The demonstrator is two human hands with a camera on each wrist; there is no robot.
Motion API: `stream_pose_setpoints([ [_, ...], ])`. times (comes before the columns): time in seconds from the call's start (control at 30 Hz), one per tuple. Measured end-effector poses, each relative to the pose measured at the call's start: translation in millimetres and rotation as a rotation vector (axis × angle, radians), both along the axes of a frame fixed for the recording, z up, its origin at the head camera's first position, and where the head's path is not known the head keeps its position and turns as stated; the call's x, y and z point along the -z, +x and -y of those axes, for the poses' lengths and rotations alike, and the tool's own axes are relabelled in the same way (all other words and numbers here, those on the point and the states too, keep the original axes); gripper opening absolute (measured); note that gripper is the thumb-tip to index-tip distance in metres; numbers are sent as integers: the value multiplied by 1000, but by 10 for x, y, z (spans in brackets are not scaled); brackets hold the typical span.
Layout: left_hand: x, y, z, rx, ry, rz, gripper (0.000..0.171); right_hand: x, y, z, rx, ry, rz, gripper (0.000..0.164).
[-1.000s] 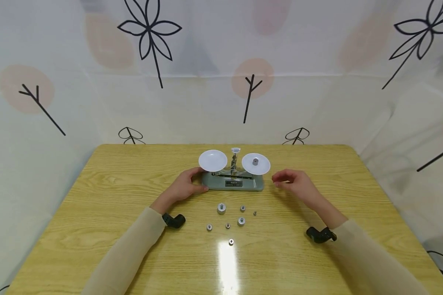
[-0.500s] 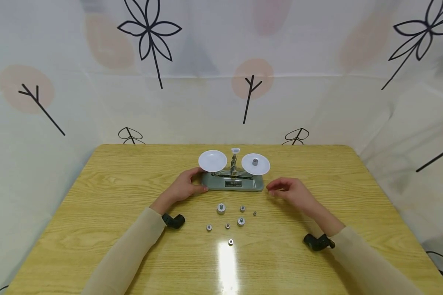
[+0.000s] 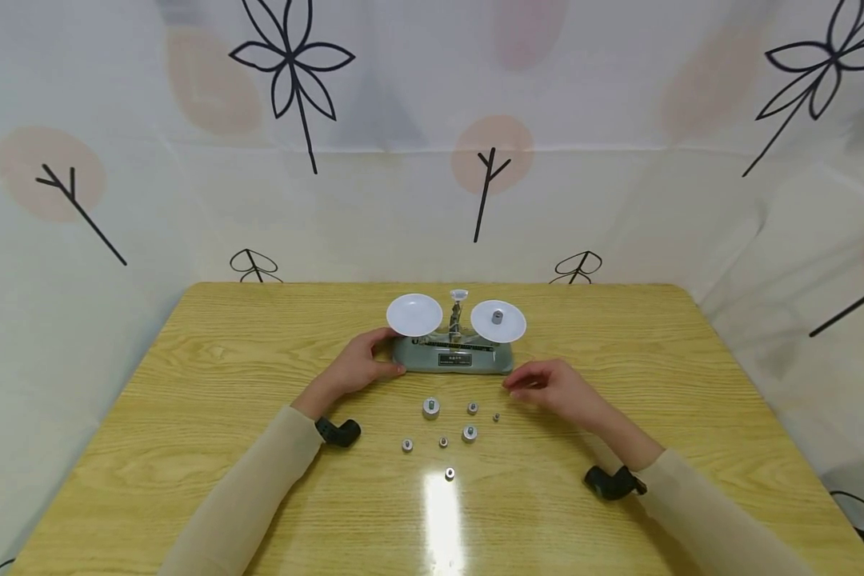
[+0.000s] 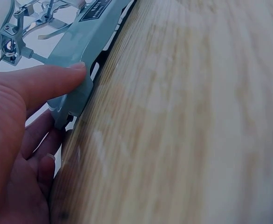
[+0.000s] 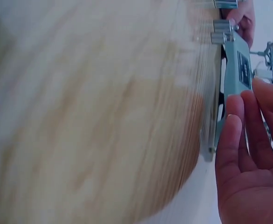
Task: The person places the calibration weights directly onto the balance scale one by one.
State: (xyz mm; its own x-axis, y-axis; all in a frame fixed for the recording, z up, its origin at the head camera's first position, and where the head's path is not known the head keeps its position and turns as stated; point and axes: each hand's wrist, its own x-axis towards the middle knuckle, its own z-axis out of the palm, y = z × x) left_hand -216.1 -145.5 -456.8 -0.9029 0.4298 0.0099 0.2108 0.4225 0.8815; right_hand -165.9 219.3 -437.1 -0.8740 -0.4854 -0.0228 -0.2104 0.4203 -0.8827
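A balance scale with a grey-green base (image 3: 455, 362) stands at the back of the table, its two white pans raised. A metal weight (image 3: 498, 317) sits on the right pan (image 3: 513, 328); the left pan (image 3: 414, 314) holds nothing. My left hand (image 3: 353, 366) grips the base's left end. In the left wrist view its thumb (image 4: 57, 81) lies along the front, with the other fingers round the end. My right hand (image 3: 558, 390) hovers by the base's front right corner, fingers loosely bent and nothing between them. Closest to it is the smallest weight (image 3: 496, 417).
Several knobbed metal weights stand in front of the scale, among them a large one (image 3: 431, 409), a medium one (image 3: 470, 434) and a small one (image 3: 450, 474) nearest me. A patterned cloth (image 3: 374, 216) hangs behind the wooden table (image 3: 223, 384).
My right hand has come left and toward me, from beside the right pan to the base's front right corner. The left hand and the scale have stayed put.
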Motion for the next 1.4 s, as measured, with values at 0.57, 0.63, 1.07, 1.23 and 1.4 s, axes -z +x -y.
stream_pose_setpoints([
  [0.57, 26, -8, 9, -3, -2, -3, 65, 48, 2, 116, -186, -9, 40, 14],
  [0.63, 29, -7, 14, -2, -1, -2, 65, 52, -2, 119, -206, 3, 36, 13],
  [1.07, -6, 7, 20, 2, 2, -12, 64, 51, 10, 161, -215, 70, 7, 9],
  [1.23, -4, 4, 12, -3, -5, -4, 64, 52, 14, 171, -211, 94, -18, 6],
  [1.4, 9, -8, 15, -5, -12, 6, 65, 73, 12, 182, -218, 87, -50, 6],
])
